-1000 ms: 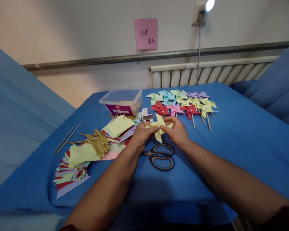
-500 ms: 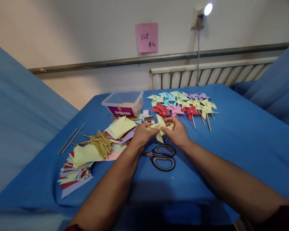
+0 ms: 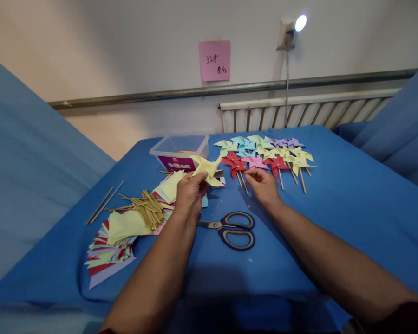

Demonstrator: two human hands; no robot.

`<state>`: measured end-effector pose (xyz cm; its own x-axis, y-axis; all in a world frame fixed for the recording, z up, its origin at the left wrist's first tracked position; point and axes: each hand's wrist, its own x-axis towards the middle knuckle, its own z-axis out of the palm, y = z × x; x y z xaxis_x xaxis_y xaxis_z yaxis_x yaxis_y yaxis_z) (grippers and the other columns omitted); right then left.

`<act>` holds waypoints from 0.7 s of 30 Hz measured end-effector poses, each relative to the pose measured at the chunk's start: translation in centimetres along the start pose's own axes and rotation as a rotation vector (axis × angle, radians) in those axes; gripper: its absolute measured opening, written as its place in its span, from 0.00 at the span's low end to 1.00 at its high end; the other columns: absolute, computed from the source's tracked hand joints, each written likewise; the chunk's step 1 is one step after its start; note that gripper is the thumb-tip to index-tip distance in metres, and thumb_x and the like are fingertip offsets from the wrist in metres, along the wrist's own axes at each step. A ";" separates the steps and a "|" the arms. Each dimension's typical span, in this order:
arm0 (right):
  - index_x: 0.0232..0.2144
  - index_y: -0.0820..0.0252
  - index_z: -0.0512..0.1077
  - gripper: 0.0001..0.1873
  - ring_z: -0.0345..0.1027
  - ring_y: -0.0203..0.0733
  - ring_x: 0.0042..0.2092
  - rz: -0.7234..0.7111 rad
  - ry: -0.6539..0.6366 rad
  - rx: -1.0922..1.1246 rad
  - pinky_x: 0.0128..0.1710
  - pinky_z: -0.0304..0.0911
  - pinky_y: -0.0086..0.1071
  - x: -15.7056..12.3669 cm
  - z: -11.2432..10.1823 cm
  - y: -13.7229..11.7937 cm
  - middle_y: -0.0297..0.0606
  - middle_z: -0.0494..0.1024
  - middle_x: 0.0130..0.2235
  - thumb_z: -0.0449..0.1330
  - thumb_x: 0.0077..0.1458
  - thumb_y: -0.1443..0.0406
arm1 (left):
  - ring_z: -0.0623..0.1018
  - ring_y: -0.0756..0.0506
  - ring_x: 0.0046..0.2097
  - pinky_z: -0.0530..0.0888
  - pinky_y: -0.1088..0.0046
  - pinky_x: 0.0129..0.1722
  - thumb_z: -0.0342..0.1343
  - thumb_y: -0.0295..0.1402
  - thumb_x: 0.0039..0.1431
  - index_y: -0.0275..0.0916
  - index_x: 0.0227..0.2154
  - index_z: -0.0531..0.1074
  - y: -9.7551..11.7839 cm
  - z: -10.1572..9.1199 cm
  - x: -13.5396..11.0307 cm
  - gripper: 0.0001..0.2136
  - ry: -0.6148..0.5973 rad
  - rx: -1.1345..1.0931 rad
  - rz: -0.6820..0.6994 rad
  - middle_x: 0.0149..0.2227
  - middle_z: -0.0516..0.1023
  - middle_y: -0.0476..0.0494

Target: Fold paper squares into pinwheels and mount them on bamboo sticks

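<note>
A folded yellow paper pinwheel [image 3: 208, 170] is pinched by my left hand [image 3: 191, 190], thumb on its centre. No stick shows on it. My right hand [image 3: 263, 186] is apart from it, thumb and fingertips pressed together; anything between them is too small to make out. Close beside that hand are the sticks of a red pinwheel [image 3: 233, 161] lying on the table. Partly behind the held pinwheel sits a small open box [image 3: 220, 179]. Scissors [image 3: 235, 227] with dark handles lie between my forearms, their blade tips hidden by my left arm.
Finished pinwheels [image 3: 275, 150] in several colours lie at the back right. To the left are stacked paper sheets [image 3: 125, 225], a heap of thin sticks [image 3: 148, 208] and two separate sticks [image 3: 102, 204]. A clear plastic tub [image 3: 181, 147] stands behind them on the blue cloth [image 3: 344, 195].
My right hand has let go of the yellow pinwheel and moved slightly right. My left hand has carried the pinwheel left and upward, uncovering more of the small box.
</note>
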<state>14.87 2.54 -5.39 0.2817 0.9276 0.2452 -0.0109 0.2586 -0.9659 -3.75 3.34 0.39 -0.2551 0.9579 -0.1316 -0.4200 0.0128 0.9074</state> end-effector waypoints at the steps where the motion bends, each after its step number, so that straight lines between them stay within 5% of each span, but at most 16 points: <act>1: 0.30 0.60 0.74 0.11 0.66 0.35 0.26 -0.003 -0.026 -0.042 0.28 0.62 0.29 -0.1 0.1 0.3 0.32 0.74 0.24 0.63 0.47 0.59 | 0.75 0.50 0.25 0.72 0.74 0.27 0.67 0.27 0.32 0.33 0.27 0.74 0.1 0.0 0.0 0.14 0.017 -0.010 0.020 0.25 0.78 0.47; 7: 0.34 0.60 0.77 0.10 0.70 0.38 0.32 -0.151 -0.181 -0.379 0.33 0.64 0.31 -1.0 0.5 1.2 0.38 0.78 0.33 0.58 0.53 0.62 | 0.71 0.52 0.22 0.68 0.76 0.25 0.66 0.27 0.32 0.34 0.24 0.72 0.7 -0.1 -0.1 0.12 0.059 -0.051 0.076 0.22 0.74 0.51; 12: 0.41 0.55 0.77 0.12 0.70 0.42 0.44 -0.279 -0.430 -0.844 0.43 0.63 0.32 -1.1 2.8 -0.6 0.40 0.78 0.41 0.54 0.60 0.64 | 0.73 0.51 0.25 0.69 0.75 0.27 0.66 0.28 0.33 0.34 0.26 0.73 0.7 0.0 -0.3 0.13 0.038 -0.076 0.091 0.24 0.76 0.50; 16: 0.47 0.56 0.75 0.18 0.71 0.46 0.45 -0.240 -0.539 -1.160 0.42 0.63 0.34 -0.1 5.8 -2.6 0.45 0.76 0.46 0.48 0.64 0.60 | 0.73 0.52 0.25 0.69 0.76 0.28 0.66 0.27 0.33 0.34 0.26 0.73 0.7 0.1 -0.6 0.12 0.027 -0.091 0.088 0.24 0.76 0.49; 21: 0.51 0.53 0.73 0.19 0.71 0.50 0.50 -0.138 -0.678 -1.269 0.45 0.64 0.35 1.9 8.1 -3.5 0.45 0.76 0.50 0.48 0.63 0.63 | 0.74 0.51 0.26 0.70 0.75 0.29 0.66 0.28 0.33 0.35 0.25 0.73 0.8 0.0 -0.8 0.12 0.031 -0.099 0.069 0.25 0.77 0.48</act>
<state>7.67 5.53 -0.87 -0.2944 0.9555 -0.0154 0.9228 0.2801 -0.2646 -3.90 2.59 1.26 -0.3120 0.9464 -0.0839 -0.4841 -0.0824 0.8711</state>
